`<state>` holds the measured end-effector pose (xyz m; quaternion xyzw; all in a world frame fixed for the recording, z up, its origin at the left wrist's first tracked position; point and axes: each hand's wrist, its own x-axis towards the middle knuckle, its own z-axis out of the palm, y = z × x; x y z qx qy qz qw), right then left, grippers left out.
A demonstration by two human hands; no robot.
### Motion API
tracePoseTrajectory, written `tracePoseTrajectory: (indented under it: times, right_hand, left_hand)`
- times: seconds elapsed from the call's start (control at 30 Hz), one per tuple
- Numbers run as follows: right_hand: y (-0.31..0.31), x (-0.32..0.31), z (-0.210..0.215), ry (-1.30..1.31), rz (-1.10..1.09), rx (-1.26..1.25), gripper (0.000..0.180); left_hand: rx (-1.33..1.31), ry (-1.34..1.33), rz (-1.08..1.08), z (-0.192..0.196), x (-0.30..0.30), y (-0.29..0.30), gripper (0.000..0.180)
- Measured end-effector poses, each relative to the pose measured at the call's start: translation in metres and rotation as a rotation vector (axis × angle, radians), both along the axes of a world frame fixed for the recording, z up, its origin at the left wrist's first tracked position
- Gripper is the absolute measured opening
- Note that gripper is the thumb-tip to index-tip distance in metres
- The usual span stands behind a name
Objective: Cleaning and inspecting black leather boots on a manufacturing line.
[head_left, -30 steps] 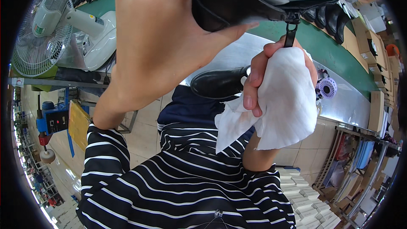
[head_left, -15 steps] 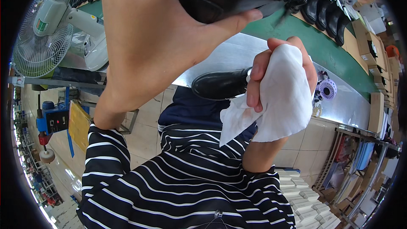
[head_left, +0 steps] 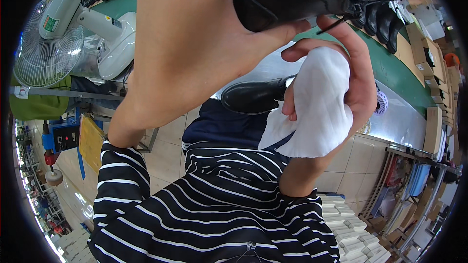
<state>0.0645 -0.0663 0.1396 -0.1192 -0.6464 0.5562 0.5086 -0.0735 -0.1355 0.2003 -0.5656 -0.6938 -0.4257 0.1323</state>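
My left hand (head_left: 190, 44) grips a black leather shoe (head_left: 292, 0), held up close at the top of the view and partly cut off by its edge. A zipper (head_left: 358, 9) shows on its right side, with a thin dark pull (head_left: 336, 23) hanging from it. In my right hand (head_left: 360, 78) a white cloth (head_left: 321, 102) is draped, held by the lower fingers. The right index finger stretches up beside the pull; whether it touches I cannot tell. Another black shoe (head_left: 253, 96) lies on the metal tabletop (head_left: 263, 63) below, partly behind the cloth.
A grey fan (head_left: 61, 29) stands at the left. Rows of black shoes (head_left: 385, 24) line the green surface (head_left: 409, 61) across the far side. A small purple fan (head_left: 381, 103) sits behind my right hand. Cardboard boxes (head_left: 433, 129) and a metal rack (head_left: 414, 199) are at the right.
The raised shoe and my left hand have shifted right. My right hand has opened its thumb and index finger upward toward the zipper pull, keeping the cloth.
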Motion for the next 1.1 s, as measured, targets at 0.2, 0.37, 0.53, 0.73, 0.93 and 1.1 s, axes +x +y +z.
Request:
tracePoseTrajectory:
  times: [0.2, 0.37, 0.53, 0.73, 0.93, 1.1]
  right_hand:
    - [0.004, 0.003, -0.003, 0.015, 0.082, -0.073, 0.042]
    - [0.011, 0.012, 0.001, 0.085, 0.372, -0.192, 0.047]
    - [0.018, 0.017, 0.001, 0.105, 0.531, -0.238, 0.047]
    - [0.018, 0.016, -0.002, 0.133, 0.571, -0.247, 0.049]
    - [0.02, 0.025, -0.01, 0.093, 0.418, -0.157, 0.055]
    - [0.033, 0.11, -0.042, -0.216, 0.126, -0.328, 0.043]
  left_hand:
    - [0.002, 0.004, -0.016, -0.006, 0.0, 0.002, 0.056]
    - [0.008, 0.008, -0.009, -0.009, -0.001, 0.003, 0.054]
    - [0.011, 0.011, -0.017, -0.012, -0.004, 0.0, 0.053]
    - [0.015, 0.016, -0.018, -0.016, -0.008, -0.001, 0.051]
    - [0.02, 0.039, -0.075, -0.018, -0.006, 0.005, 0.049]
    - [0.076, -0.427, -0.107, -0.089, -0.025, 0.035, 0.058]
